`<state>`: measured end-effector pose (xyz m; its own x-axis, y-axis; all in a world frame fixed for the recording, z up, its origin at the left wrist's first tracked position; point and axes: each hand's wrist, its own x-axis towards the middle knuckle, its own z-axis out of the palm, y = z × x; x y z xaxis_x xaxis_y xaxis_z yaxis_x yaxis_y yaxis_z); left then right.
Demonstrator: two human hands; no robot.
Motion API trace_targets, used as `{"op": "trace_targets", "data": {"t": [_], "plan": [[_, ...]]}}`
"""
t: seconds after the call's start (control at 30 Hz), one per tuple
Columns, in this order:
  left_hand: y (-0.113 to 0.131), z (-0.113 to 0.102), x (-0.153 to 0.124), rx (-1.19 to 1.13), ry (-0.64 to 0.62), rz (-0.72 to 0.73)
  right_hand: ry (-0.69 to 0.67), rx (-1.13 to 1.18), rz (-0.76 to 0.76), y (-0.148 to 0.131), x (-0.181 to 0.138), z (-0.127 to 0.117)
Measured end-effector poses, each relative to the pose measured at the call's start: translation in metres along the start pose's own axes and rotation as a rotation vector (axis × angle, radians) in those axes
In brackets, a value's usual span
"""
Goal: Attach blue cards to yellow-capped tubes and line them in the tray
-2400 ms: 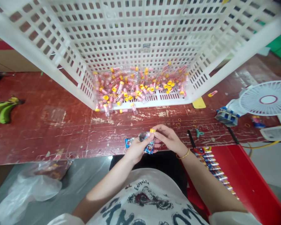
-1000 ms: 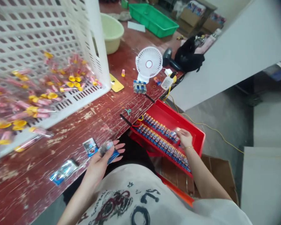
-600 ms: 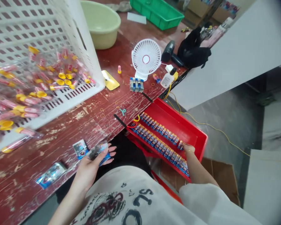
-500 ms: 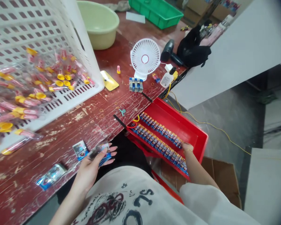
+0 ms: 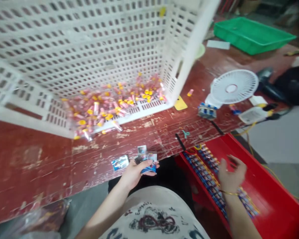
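A person's left hand [image 5: 134, 174] grips several blue packets [image 5: 149, 168] at the near edge of the worktop [image 5: 40, 172], the thumb across their upper face and the other fingers underneath, tips showing at the right. The packets lie between thumb and fingers; their lower layers are hidden, so the count cannot be told. Just beyond is a clear-topped packet [image 5: 142, 150], partly covered, and to the left a shiny blue packet [image 5: 120, 162] lies flat on the wood.

At right, the right hand [image 5: 231, 176] hangs over a red tray [image 5: 269, 186], thumb and fingers parted and curled, with nothing seen between them. Rows of blue-and-yellow packs [image 5: 205, 179] run beneath and beside it, some screened by the hand and forearm; whether the fingers touch any is unclear. Motion blur softens the packs' print.

On the far side, a white crate [image 5: 200, 39], cut off at the top, holds yellow-capped pink tubes [image 5: 109, 103], too jumbled to count.
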<state>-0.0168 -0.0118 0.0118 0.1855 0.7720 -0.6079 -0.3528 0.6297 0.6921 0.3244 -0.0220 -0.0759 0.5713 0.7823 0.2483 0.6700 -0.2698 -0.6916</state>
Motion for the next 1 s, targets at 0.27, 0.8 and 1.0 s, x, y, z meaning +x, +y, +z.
{"op": "trace_targets", "data": {"t": [0.27,0.8,1.0], "plan": [[0.022,-0.051,-0.024,-0.091,0.295,0.141,-0.814,0.356,-0.682,-0.295,-0.054,0.208],[0.018,-0.074,-0.009,-0.155,0.248,0.156,-1.147,1.010,-0.306,-0.283,-0.058,0.109],[0.018,-0.066,-0.009,-0.147,0.224,0.202,-1.286,0.873,-0.364,-0.278,-0.055,0.116]]}}
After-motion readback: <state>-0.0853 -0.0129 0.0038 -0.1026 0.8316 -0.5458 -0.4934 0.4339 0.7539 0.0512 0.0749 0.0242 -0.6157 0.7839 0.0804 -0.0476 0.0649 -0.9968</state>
